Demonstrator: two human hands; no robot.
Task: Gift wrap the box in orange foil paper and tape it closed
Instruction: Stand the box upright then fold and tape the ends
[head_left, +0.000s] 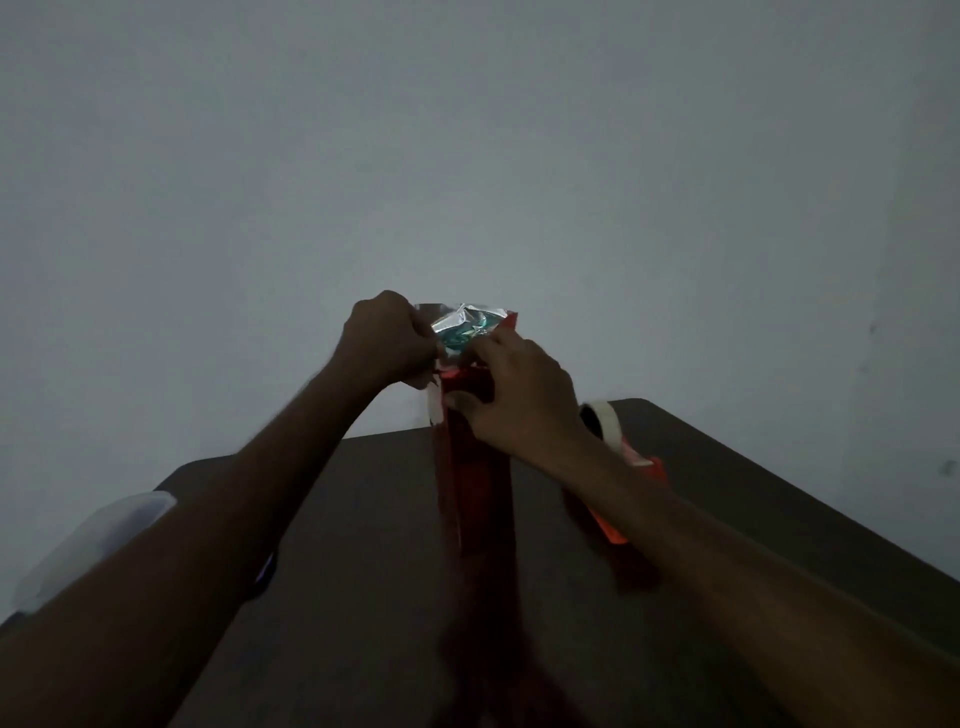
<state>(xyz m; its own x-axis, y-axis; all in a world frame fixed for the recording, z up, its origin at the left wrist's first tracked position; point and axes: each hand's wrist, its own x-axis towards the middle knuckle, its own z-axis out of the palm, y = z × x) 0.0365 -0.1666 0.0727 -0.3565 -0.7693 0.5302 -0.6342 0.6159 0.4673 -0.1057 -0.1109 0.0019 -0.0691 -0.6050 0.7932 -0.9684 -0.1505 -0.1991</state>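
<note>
On a dark brown surface (363, 545) stands a tall box (475, 499) wrapped in orange foil paper (470, 325), upright and near the middle of the view. The light is dim, so the wrapped sides look deep red and the lower part of the box blurs into shadow. At the top of the box the paper is still open, its silver inner side crumpled and catching the light.

The left hand (387, 340) is at the top left corner of the box, fingers curled and pinching the paper edge. The right hand (519, 400) lies against the top right of the box, thumb pressed on the front face and fingers bent over the paper fold. A pale strip, perhaps tape, hangs below the left hand, hard to make out.

Right of the box, partly hidden behind the right wrist, is a tape roll (602, 421) in an orange dispenser (613, 514). Left of the box, at the surface's edge, a white object (98, 545) is cut off by the left forearm. Behind the box rises a plain grey wall (467, 156).
</note>
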